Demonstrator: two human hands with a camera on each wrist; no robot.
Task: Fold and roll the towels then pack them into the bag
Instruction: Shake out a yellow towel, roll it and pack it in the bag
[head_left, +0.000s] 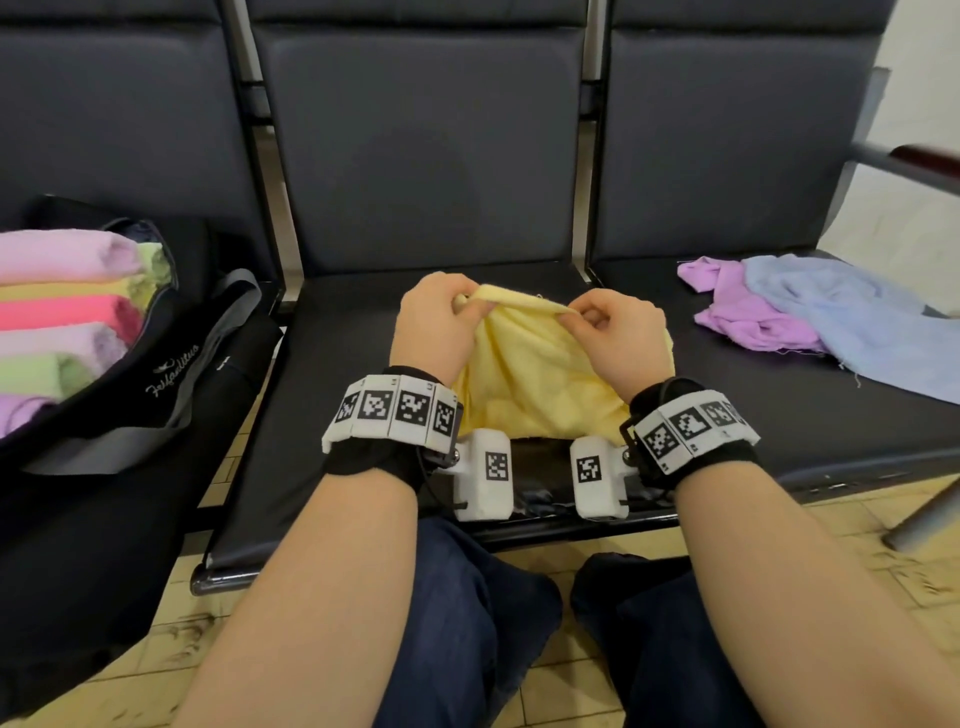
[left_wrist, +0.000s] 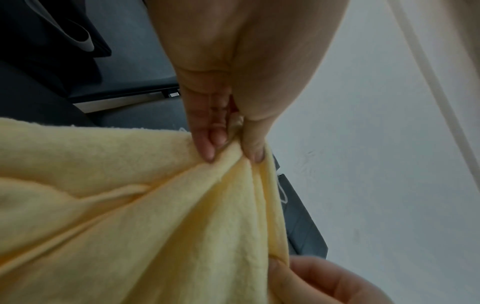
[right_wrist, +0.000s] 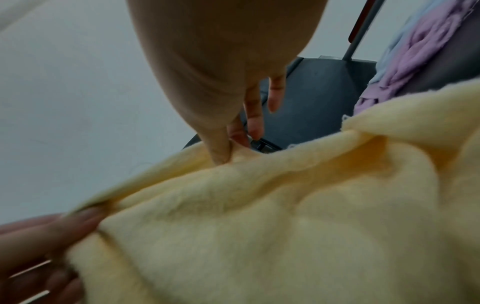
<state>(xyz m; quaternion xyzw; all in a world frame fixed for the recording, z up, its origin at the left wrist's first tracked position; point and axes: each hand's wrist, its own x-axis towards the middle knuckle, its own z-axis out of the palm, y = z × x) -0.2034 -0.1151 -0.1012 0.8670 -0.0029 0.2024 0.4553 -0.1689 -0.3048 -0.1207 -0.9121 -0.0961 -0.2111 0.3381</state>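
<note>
Yellow towel (head_left: 540, 379) lay bunched on the middle seat (head_left: 332, 374) of a dark bench, its top edge lifted and stretched between both hands. Head view: left hand (head_left: 436, 322) pinched one end of that edge, right hand (head_left: 623, 332) pinched the other, fingers of both curled. Black bag (head_left: 156, 374) stood on the seat to the left, holding rolled towels (head_left: 62, 317) in pink, yellow, green and lilac. Purple towel (head_left: 743, 306) and light blue towel (head_left: 852, 317) lay crumpled and overlapping on the seat to the right.

Left wrist view: thumb and fingertips (left_wrist: 207, 148) clamped a gathered fold of the yellow cloth; creases fanned out from the pinch. Right hand's fingers showed at bottom right, touching the cloth.

Right wrist view: thumb (right_wrist: 221, 152) pressed the towel's edge against the fingers; two other fingers hung free. Picture blurred.
</note>
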